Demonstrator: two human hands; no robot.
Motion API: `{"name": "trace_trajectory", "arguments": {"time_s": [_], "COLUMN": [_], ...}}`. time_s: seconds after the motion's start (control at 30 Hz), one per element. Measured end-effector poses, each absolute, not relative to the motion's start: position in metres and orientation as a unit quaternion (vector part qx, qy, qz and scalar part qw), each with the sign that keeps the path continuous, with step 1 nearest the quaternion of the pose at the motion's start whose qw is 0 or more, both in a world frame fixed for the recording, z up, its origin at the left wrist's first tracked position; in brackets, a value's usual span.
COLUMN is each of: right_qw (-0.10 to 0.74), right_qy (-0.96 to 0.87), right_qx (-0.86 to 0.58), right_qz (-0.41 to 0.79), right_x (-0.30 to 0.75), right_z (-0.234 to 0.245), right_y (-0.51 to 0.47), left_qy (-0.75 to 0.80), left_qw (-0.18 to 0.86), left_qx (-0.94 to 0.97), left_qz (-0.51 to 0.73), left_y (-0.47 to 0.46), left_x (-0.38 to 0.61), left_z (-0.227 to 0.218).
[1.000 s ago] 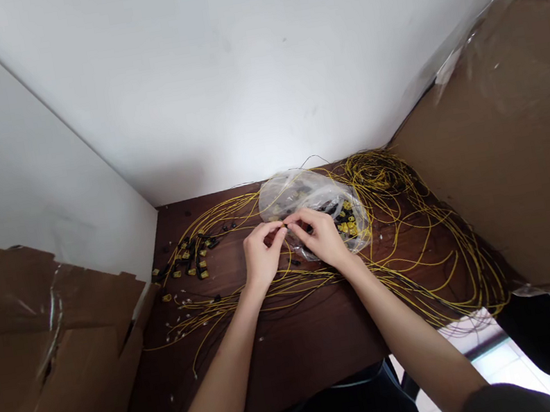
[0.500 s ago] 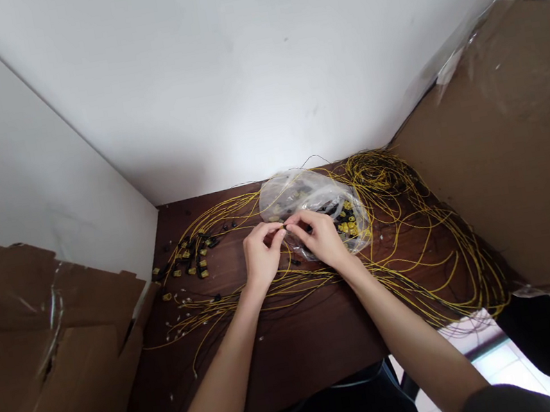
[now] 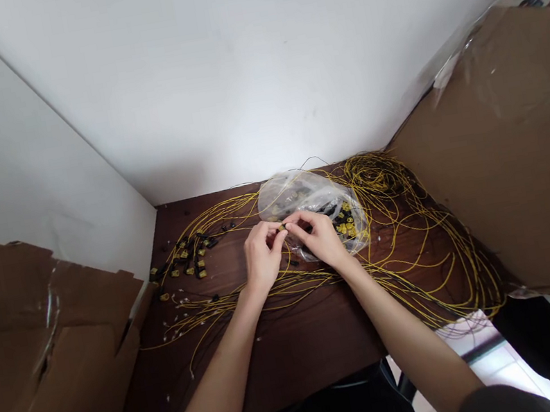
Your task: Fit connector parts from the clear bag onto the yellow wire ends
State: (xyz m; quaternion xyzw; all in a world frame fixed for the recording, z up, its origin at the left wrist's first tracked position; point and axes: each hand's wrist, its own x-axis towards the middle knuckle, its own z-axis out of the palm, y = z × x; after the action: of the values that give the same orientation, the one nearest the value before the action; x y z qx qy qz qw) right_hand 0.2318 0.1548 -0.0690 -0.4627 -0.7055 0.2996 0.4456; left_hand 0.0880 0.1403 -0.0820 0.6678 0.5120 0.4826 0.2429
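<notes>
My left hand (image 3: 263,254) and my right hand (image 3: 320,237) meet over the middle of the table, thumbs and forefingers pinched together. Between the fingertips is a small yellow-and-black connector (image 3: 282,227), gripped from both sides and partly covered by the fingers. A thin yellow wire (image 3: 289,254) hangs below the hands. Just behind and right of them lies a clear plastic bag (image 3: 280,192) with yellow and black connectors (image 3: 346,228) in it.
Several wired connectors (image 3: 201,263) lie at the left on the dark brown table (image 3: 309,348). Long yellow wires (image 3: 248,296) cross in front of the bag, with a coil (image 3: 372,172) at the back right. Cardboard (image 3: 525,157) stands on both sides, a white wall (image 3: 254,83) behind.
More of the yellow connector shows between my fingertips than before. Both hands stay nearly in place, and the view has shifted very slightly.
</notes>
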Motion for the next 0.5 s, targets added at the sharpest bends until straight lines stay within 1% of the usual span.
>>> {"name": "trace_trajectory", "arguments": {"time_s": [0.3, 0.5], "right_qw": [0.516, 0.522], "right_qy": [-0.590, -0.554], "right_qx": [-0.434, -0.423], "right_qz": [0.444, 0.492], "right_x": [0.2315, 0.2301], "right_z": [-0.0712, -0.0693], "right_y": [0.1589, 0.1575], "left_qy": [0.473, 0.463], "left_qw": [0.252, 0.257], "left_qx": [0.685, 0.682], "left_qz": [0.493, 0.504], "left_y": [0.1384, 0.1391], "left_x": [0.0887, 0.0888], "left_z": [-0.0750, -0.0761]}}
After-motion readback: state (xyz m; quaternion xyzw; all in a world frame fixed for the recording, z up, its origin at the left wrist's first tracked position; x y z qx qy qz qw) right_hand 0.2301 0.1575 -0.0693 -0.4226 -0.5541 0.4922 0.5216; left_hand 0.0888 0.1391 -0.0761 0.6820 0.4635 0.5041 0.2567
